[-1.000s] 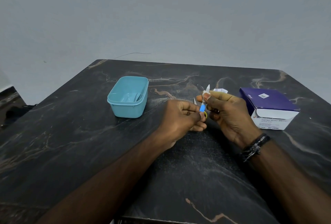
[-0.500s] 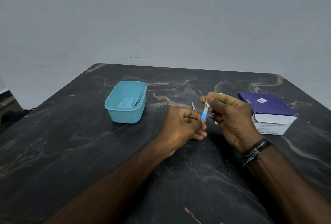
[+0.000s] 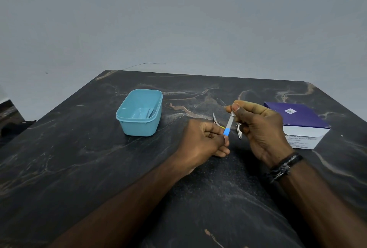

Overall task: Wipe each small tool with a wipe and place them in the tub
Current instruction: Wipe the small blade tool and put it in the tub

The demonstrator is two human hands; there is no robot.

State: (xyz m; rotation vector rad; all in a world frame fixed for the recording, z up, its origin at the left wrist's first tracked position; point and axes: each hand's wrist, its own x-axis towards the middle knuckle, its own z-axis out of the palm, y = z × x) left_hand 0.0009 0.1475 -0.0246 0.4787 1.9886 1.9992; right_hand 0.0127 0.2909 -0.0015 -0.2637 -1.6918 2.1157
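Wiping step, tool in hand: our left hand (image 3: 206, 140) pinched the blue-handled file (image 3: 228, 126) low, our right hand (image 3: 262, 128) pinching a wipe (image 3: 232, 113) round its tip (tub (image 3: 139, 124) well left). Next, we judged: carry it there.

Both my forearms are bare to the frame's lower edge; no sleeves in view. My left hand (image 3: 204, 140) carries no ring or band. On the wrist below my right hand (image 3: 262, 128): a stack of dark bracelets (image 3: 285, 166), black cord with small silvery metal pieces.
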